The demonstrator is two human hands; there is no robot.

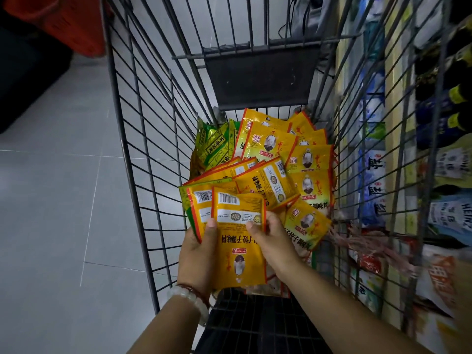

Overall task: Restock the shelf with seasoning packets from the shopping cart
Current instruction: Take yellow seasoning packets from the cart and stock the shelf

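Note:
Inside the wire shopping cart [143,159] lies a heap of yellow seasoning packets [304,159], with some green packets [214,146] at its far left. My left hand [196,256] grips a small stack of yellow packets [237,241] from below, thumb on the front of the top one. My right hand [273,238] pinches the right edge of that same stack, thumb on top. Both hands hover above the near part of the heap, inside the cart.
A shelf [393,154] with bagged and bottled goods runs along the right side, seen through the cart's mesh. Grey tiled floor [56,200] spreads to the left. A red basket [69,21] stands at the top left. The cart's folded child seat panel [260,77] is at the far end.

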